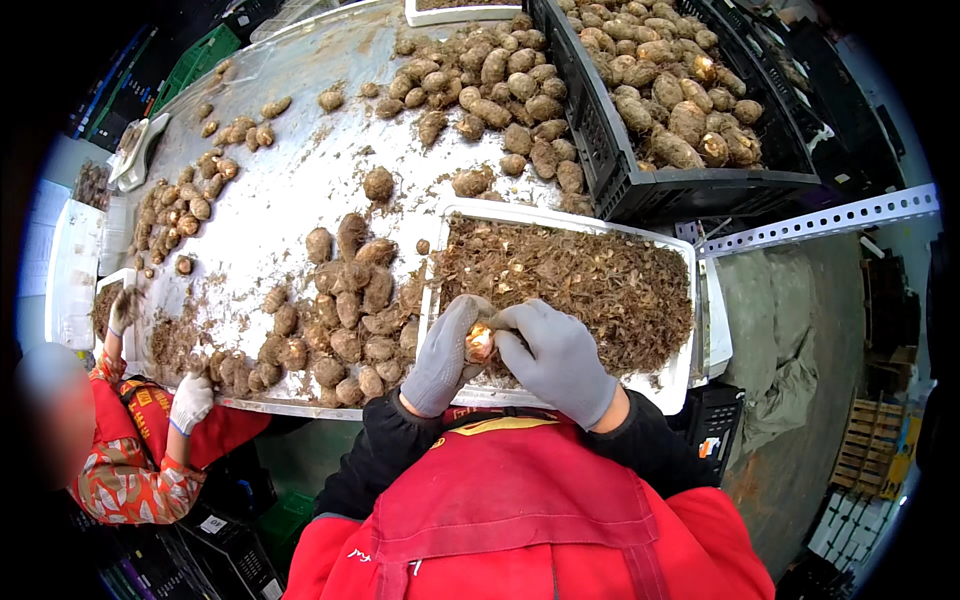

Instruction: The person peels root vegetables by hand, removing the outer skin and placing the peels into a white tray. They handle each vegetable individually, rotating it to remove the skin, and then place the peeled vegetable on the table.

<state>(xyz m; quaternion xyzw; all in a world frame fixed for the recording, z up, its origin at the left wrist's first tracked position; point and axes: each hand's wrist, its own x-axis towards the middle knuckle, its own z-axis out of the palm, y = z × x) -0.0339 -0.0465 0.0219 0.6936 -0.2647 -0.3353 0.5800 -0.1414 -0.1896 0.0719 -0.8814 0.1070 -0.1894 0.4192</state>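
My left hand (448,358), in a grey knit glove, holds a small taro corm (479,343) whose pale, peeled-looking end faces up. Against the corm's right side are the fingertips of my gloved right hand (556,360); whether they pinch something small cannot be made out. Both hands are over the near left part of a white foam tray (684,300) filled with brown fibrous peelings (570,285). Left of the tray lies a heap of hairy brown taro corms (349,307) on the metal table (262,187).
A black crate (600,127) full of larger corms stands behind the tray, with more corms heaped beside it (517,90). Smaller corms (187,202) lie at the table's far left. A co-worker's gloved hands (192,403) are at the left edge. A perforated metal bar (825,221) extends to the right.
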